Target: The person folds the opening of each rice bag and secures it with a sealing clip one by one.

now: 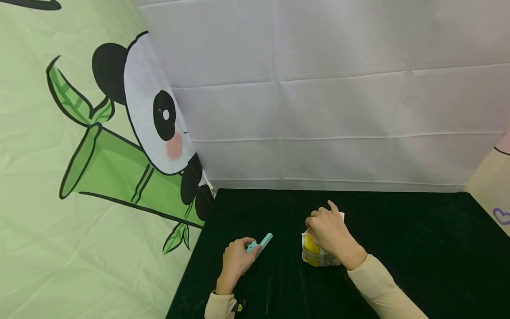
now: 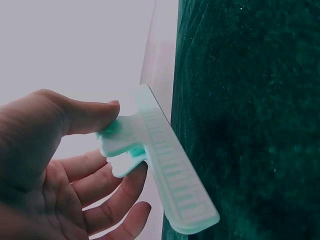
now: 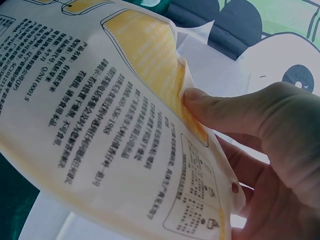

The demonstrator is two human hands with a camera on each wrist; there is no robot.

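My left hand (image 1: 237, 259) pinches a mint-green bag clip (image 1: 265, 240) by its grip tabs. In the left wrist view the thumb (image 2: 95, 116) presses on one tab while fingers curl under the other, and the clip's long ribbed bar slants down to the right. Off to the right, my right hand (image 1: 330, 232) holds the top edge of a yellow and white printed food bag (image 1: 312, 253). The right wrist view shows the bag's text-covered side, with the thumb (image 3: 197, 102) on its edge and the other fingers mostly behind it.
Dark green cloth (image 1: 406, 248) covers the table. Behind it hangs a creased white sheet (image 1: 338, 110). At the left is a pale green backdrop with a panda print (image 1: 143, 146), and a cream panel with a heart (image 1: 494, 195) edges the right.
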